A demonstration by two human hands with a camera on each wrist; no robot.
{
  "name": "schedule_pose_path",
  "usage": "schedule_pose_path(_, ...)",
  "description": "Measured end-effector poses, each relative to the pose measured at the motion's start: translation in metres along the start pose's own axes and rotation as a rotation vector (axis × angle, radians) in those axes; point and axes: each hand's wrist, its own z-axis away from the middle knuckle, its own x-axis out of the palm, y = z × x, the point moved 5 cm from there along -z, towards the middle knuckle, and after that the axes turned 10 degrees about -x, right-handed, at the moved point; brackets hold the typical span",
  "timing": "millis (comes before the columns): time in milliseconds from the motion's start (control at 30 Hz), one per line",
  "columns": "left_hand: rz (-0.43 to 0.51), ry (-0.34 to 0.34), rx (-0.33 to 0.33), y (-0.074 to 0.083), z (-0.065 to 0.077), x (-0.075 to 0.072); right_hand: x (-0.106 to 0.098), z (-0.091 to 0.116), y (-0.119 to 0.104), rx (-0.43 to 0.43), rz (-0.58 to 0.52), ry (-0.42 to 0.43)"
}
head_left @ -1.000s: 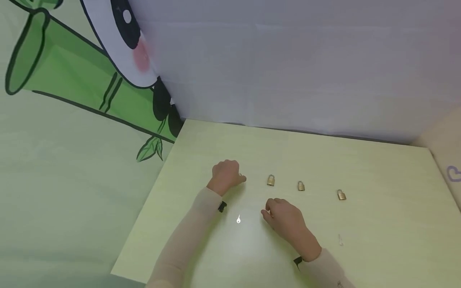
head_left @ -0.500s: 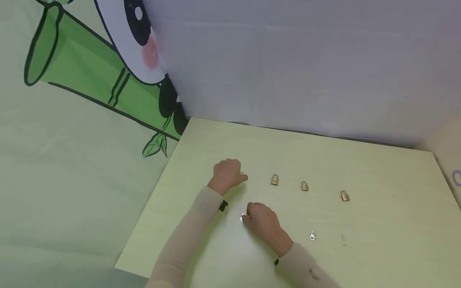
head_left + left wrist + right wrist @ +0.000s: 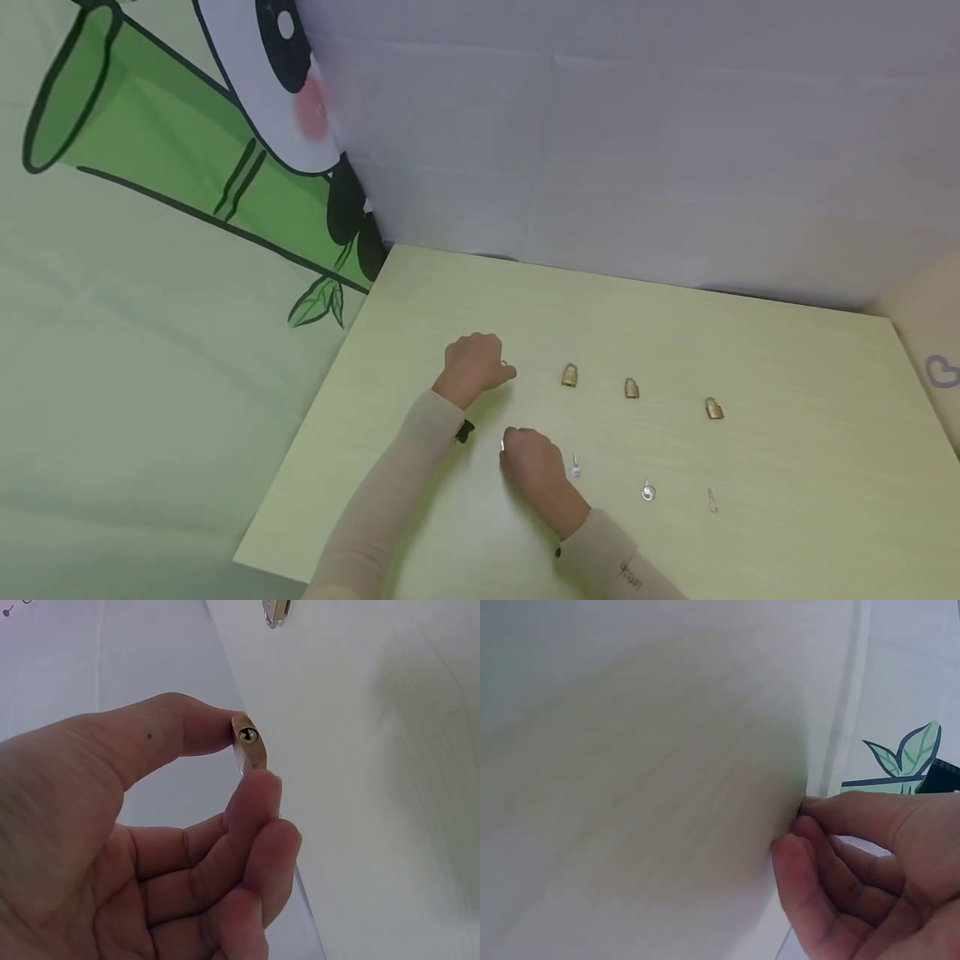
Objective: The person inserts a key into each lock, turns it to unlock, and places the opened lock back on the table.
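The left hand [image 3: 150, 817] pinches a padlock [image 3: 250, 741] by fingertips [image 3: 261, 796] alone, so it could twist between them; the right hand [image 3: 536, 468] pinches apparently a key [image 3: 502, 446].

two rows on the desk [image 3: 810, 517]: padlocks [image 3: 632, 389] behind keys [image 3: 648, 492]
left of three padlocks, my left fingers [image 3: 257, 801] hold a fourth padlock [image 3: 250, 746]; nearer me, left of three keys, sit my right fingers [image 3: 793, 862]; each key lies before one padlock.
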Motion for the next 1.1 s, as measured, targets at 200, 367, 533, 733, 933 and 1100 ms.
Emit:
schedule_pose_path(200, -0.006, 0.015, 0.021, 0.003, 0.001, 0.001, 0.003, 0.002, -0.002, 0.015, 0.028, 0.023)
schedule_pose_path(367, -0.021, 0.029, 0.017, 0.005, 0.000, 0.000, 0.003, 0.001, -0.005, 0.013, 0.010, 0.032)
schedule_pose_path(533, -0.027, 0.019, 0.006, 0.005, 0.000, -0.002, 0.003, 0.003, -0.015, -0.039, 0.086, 0.037)
schedule_pose_path(733, -0.013, 0.037, 0.022, 0.005, 0.000, -0.005, 0.005, 0.000, -0.011, -0.038, 0.041, 0.065)
schedule_pose_path(933, -0.007, 0.019, 0.036, 0.004, -0.001, -0.003, 0.007, -0.002, -0.002, -0.067, -0.152, 0.045)
schedule_pose_path(1100, 0.004, 0.021, 0.047, 0.004, -0.001, -0.002, 0.009, 0.003, 0.002, -0.040, -0.328, 0.049)
